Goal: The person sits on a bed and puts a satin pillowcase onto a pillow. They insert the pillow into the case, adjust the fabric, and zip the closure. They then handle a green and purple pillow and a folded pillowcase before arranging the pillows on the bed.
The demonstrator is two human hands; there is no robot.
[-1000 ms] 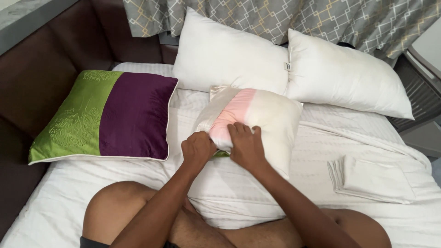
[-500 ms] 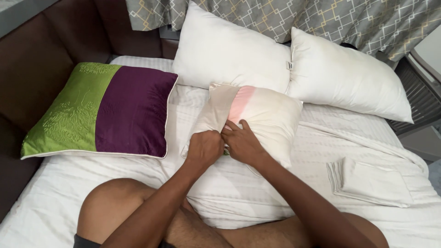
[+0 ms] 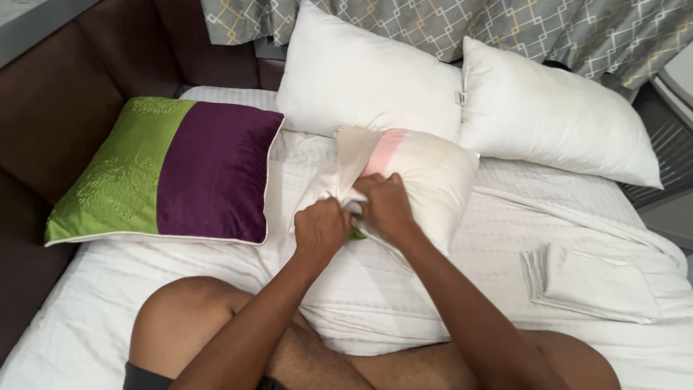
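Note:
A small cushion (image 3: 426, 180) in a cream cover, with pink showing through near its top, lies on the white bed in front of me. My left hand (image 3: 320, 227) is closed on a gathered fold of the cover at the cushion's near left corner. My right hand (image 3: 387, 204) grips the cover right beside it, fingers curled over the edge. A sliver of green shows between the two hands. Both forearms reach out over my bare knees.
A green and purple cushion (image 3: 170, 173) lies to the left. Two large white pillows (image 3: 368, 76) (image 3: 556, 108) lean at the headboard. A folded white cloth (image 3: 588, 282) lies at the right. Dark brown padded wall (image 3: 65, 94) borders the left; a patterned grey curtain (image 3: 505, 25) hangs behind.
Both hands have shifted slightly toward the near left corner and bunched the cover tighter. The pink patch looks smaller and higher on the cushion. The view has tilted a little.

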